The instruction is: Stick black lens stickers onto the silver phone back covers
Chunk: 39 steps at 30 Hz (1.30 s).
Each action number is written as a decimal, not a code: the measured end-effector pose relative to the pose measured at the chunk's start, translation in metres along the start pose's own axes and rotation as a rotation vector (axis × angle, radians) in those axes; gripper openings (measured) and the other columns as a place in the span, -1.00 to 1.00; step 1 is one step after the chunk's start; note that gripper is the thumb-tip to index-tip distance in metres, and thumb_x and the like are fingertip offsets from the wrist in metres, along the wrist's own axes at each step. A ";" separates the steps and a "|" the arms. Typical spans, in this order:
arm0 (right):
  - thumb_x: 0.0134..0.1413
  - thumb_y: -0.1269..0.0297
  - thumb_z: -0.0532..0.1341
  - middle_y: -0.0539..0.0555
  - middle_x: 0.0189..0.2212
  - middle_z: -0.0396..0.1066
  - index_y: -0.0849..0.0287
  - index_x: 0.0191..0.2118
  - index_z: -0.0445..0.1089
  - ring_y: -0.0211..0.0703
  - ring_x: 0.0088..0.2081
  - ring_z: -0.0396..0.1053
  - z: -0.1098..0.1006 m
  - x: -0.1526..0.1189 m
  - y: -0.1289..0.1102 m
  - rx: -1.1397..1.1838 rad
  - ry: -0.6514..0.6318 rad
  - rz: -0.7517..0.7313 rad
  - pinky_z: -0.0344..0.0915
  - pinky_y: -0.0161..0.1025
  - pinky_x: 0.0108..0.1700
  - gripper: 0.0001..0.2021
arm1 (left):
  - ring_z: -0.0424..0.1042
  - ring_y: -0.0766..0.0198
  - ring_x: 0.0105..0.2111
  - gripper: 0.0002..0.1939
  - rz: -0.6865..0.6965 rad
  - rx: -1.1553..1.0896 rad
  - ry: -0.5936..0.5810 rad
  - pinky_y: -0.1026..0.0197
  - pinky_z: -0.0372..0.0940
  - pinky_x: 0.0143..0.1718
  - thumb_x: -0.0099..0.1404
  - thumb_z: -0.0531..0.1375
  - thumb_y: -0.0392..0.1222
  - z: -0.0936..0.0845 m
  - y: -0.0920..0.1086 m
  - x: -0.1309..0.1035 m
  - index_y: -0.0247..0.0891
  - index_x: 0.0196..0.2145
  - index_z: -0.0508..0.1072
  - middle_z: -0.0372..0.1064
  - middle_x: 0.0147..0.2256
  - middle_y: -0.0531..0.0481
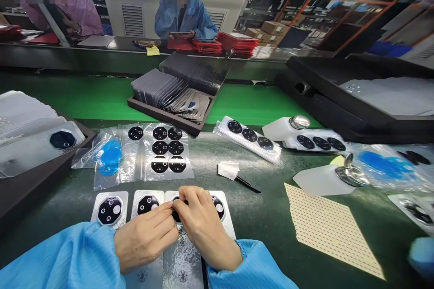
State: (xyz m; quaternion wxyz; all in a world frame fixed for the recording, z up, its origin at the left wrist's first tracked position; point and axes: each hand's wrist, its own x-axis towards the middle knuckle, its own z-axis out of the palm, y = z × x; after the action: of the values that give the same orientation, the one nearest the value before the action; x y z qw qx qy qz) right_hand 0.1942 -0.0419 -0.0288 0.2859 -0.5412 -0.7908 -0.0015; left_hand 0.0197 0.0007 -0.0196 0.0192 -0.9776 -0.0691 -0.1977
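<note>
The left hand and right hand meet at their fingertips over a black octagonal disc on a glossy, rippled silver panel; both grips are bunched close, but I cannot tell whether they pinch anything. Beyond them lie a crinkled white cloth with a slim black tool, and, farther left, a clear, creased plastic sheet. Right of the grip are a smooth white bottle and dotted yellowish paper.

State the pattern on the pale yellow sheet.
Rows of small reddish dots cover the sheet, head view.
</note>
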 end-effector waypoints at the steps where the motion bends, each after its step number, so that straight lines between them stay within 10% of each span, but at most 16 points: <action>1: 0.19 0.57 0.06 0.13 -0.27 0.26 0.20 -0.35 0.34 -0.09 -0.25 0.16 -0.001 0.001 0.001 0.007 -0.013 0.008 0.15 -0.17 -0.23 -0.81 | 0.48 0.20 -0.18 -0.79 0.002 -0.003 -0.002 0.00 0.26 0.19 0.31 0.00 -0.51 0.000 0.000 0.000 -0.41 -0.29 0.41 0.41 -0.37 -0.06; 18: 0.14 0.19 0.24 0.05 -0.36 0.55 0.14 -0.24 0.52 -0.14 -0.32 0.48 -0.031 0.001 0.041 1.060 0.150 0.782 0.39 -0.18 -0.19 -0.83 | 0.42 0.12 -0.11 -0.81 0.095 -0.060 0.087 -0.12 0.23 0.19 0.32 0.04 -0.47 -0.011 -0.004 -0.006 -0.45 -0.32 0.45 0.43 -0.25 -0.16; 28: 0.16 0.17 0.24 0.08 -0.26 0.54 0.09 -0.09 0.48 -0.11 -0.25 0.46 -0.038 -0.001 0.044 1.092 0.089 0.686 0.40 -0.19 -0.23 -0.77 | 0.45 0.13 -0.20 -0.77 0.046 -0.053 0.046 -0.36 0.09 0.20 0.30 0.02 -0.49 -0.041 -0.003 -0.053 -0.41 -0.39 0.44 0.44 -0.35 -0.11; 33: 0.13 0.16 0.24 0.03 -0.45 0.39 0.16 -0.31 0.47 -0.26 -0.48 0.31 -0.032 -0.005 0.043 1.013 0.259 0.706 0.30 -0.31 -0.44 -0.82 | 0.45 0.11 -0.16 -0.81 0.029 -0.041 0.012 -0.26 0.20 0.18 0.30 0.04 -0.48 -0.034 -0.010 -0.068 -0.42 -0.35 0.44 0.45 -0.32 -0.14; 39: 0.21 0.07 0.16 0.02 -0.50 0.34 0.15 -0.28 0.44 -0.26 -0.53 0.30 -0.046 -0.012 0.019 0.964 0.173 0.707 0.30 -0.32 -0.50 -0.75 | 0.46 0.05 -0.10 -0.84 0.053 -0.085 0.063 -0.24 0.22 0.17 0.30 0.05 -0.48 -0.024 -0.012 -0.066 -0.47 -0.33 0.44 0.47 -0.29 -0.22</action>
State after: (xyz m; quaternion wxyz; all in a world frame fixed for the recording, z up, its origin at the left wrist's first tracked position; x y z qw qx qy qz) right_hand 0.2339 -0.0591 -0.0020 0.5454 -0.5787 -0.4485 0.4080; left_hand -0.0512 0.0025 -0.0235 -0.0151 -0.9724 -0.0343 -0.2304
